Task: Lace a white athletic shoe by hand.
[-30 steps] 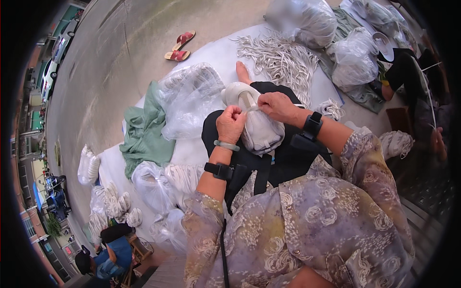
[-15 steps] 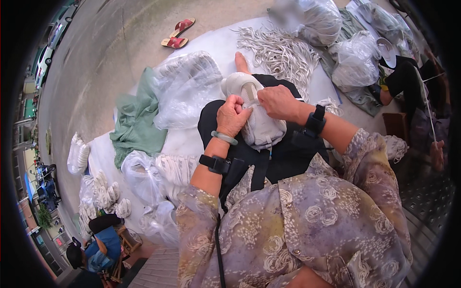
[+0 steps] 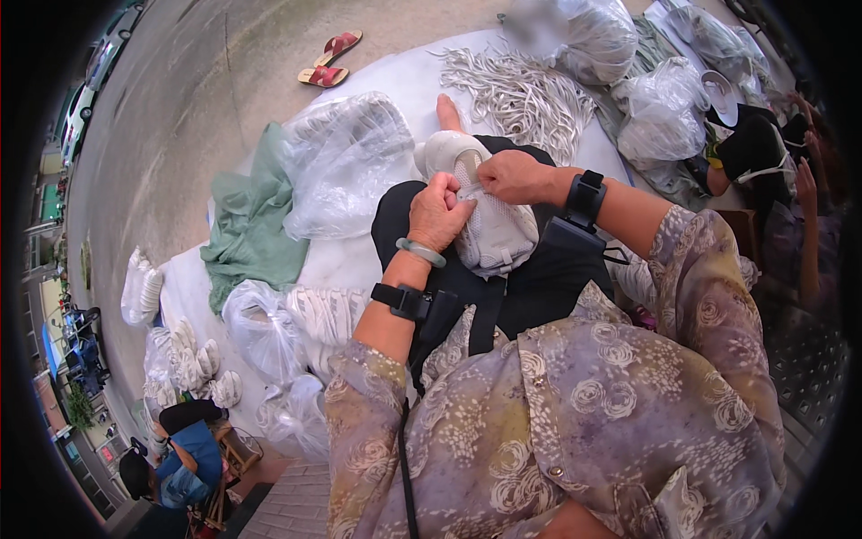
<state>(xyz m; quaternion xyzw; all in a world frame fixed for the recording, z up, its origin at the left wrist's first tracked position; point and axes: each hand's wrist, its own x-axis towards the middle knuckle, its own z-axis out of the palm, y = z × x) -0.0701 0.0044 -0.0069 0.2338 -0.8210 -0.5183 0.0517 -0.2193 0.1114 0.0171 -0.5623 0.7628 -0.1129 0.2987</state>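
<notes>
A white mesh shoe [image 3: 496,241] rests on my lap over dark trousers, its opening away from me and its toe end toward me. My left hand [image 3: 440,216] is closed, thumb and fingers pinching the shoe's upper at the left of the lacing area. On the other side my right hand [image 3: 514,177] is closed too, fingertips pressed together at the shoe's opening. Whatever small thing the right fingers hold is hidden by them. Beyond my legs lies a heap of loose white shoelaces [image 3: 530,103].
Clear plastic bags with white shoes [image 3: 346,171] lie left, beside a green cloth [image 3: 256,229]. More stuffed bags [image 3: 660,117] stand at the far right. Red slippers [image 3: 325,75] sit on the ground ahead. Other people sit at the right [image 3: 804,216] and lower left [image 3: 193,454].
My right hand has drawn slightly left and nearer the left hand, its wrist turning. My left hand has shifted only a little. The person at the right has raised a hand.
</notes>
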